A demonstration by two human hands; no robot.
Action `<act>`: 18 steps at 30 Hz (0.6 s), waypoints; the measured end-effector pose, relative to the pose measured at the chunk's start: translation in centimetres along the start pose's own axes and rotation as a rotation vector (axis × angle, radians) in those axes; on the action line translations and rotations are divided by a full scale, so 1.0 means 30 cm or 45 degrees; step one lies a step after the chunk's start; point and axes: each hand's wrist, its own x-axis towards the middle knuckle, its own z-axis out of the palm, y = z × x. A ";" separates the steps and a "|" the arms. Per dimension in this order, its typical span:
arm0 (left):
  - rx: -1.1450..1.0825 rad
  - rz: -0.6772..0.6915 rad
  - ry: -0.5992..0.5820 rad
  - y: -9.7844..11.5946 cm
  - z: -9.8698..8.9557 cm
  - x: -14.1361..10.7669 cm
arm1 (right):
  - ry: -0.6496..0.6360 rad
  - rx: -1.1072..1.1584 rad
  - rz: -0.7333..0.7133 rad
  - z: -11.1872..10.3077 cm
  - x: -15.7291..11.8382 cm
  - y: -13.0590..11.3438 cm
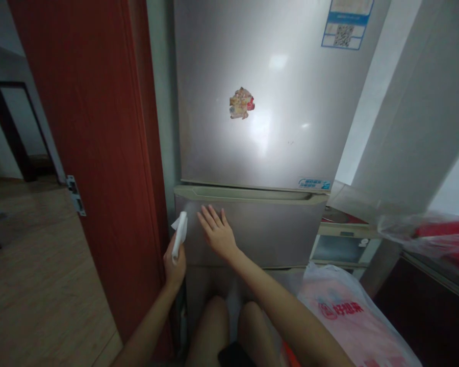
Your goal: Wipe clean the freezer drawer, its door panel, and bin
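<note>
A silver refrigerator (275, 153) fills the middle of the head view, its doors closed. My right hand (218, 232) lies with spread fingers against or just before the middle door panel (275, 232), below its recessed handle. At the left edge of that panel, my left hand (176, 262) is wrapped round a white rolled object (180, 232), perhaps paper or tissue, with a loose flap near its top. A worn sticker (241, 103) is on the upper door, and a label with a square code (344, 34) is at its top right.
A reddish-brown wooden door (95, 127) with a metal latch (75, 194) stands close on the left. A white plastic bag with red print (352, 316) lies at the lower right, below a small cabinet (340, 247). My knees (216, 326) are close to the refrigerator.
</note>
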 end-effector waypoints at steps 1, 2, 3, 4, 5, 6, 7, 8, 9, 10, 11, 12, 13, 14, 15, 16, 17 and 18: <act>-0.029 0.099 -0.039 0.000 0.007 0.006 | -0.021 -0.019 0.024 0.009 -0.042 0.019; -0.042 0.153 -0.064 0.002 0.014 0.011 | -0.037 -0.038 0.049 0.016 -0.077 0.038; -0.043 0.167 -0.076 0.007 0.021 0.016 | -0.047 -0.057 0.072 0.021 -0.106 0.057; -0.034 0.193 -0.098 0.013 0.028 0.020 | -0.051 -0.074 0.095 0.023 -0.130 0.073; -0.024 0.222 -0.113 0.019 0.036 0.024 | -0.050 -0.089 0.119 0.024 -0.148 0.088; -0.013 0.254 -0.127 0.025 0.044 0.028 | -0.049 -0.100 0.143 0.022 -0.163 0.100; -0.001 0.290 -0.144 0.029 0.052 0.031 | -0.051 -0.108 0.166 0.019 -0.176 0.110; 0.013 0.328 -0.158 0.032 0.061 0.035 | -0.056 -0.113 0.186 0.015 -0.188 0.118; 0.030 0.361 -0.173 0.032 0.069 0.039 | -0.062 -0.117 0.203 0.010 -0.199 0.124; 0.050 0.384 -0.187 0.030 0.079 0.043 | -0.068 -0.120 0.218 0.005 -0.211 0.130; 0.070 0.399 -0.197 0.026 0.088 0.048 | -0.075 -0.122 0.230 0.001 -0.222 0.135; 0.093 0.405 -0.204 0.020 0.097 0.055 | -0.081 -0.123 0.242 -0.002 -0.234 0.141; 0.113 0.402 -0.206 0.012 0.106 0.062 | -0.087 -0.124 0.254 -0.004 -0.244 0.147; 0.130 0.395 -0.209 0.005 0.115 0.070 | -0.091 -0.125 0.269 -0.005 -0.253 0.153; 0.145 0.389 -0.214 -0.002 0.123 0.079 | -0.095 -0.125 0.286 -0.005 -0.261 0.160; 0.155 0.391 -0.224 -0.007 0.130 0.088 | -0.100 -0.124 0.302 -0.003 -0.267 0.168; 0.163 0.400 -0.235 -0.011 0.136 0.096 | -0.105 -0.123 0.315 -0.001 -0.272 0.175; 0.169 0.416 -0.247 -0.014 0.141 0.104 | -0.111 -0.122 0.323 0.001 -0.275 0.181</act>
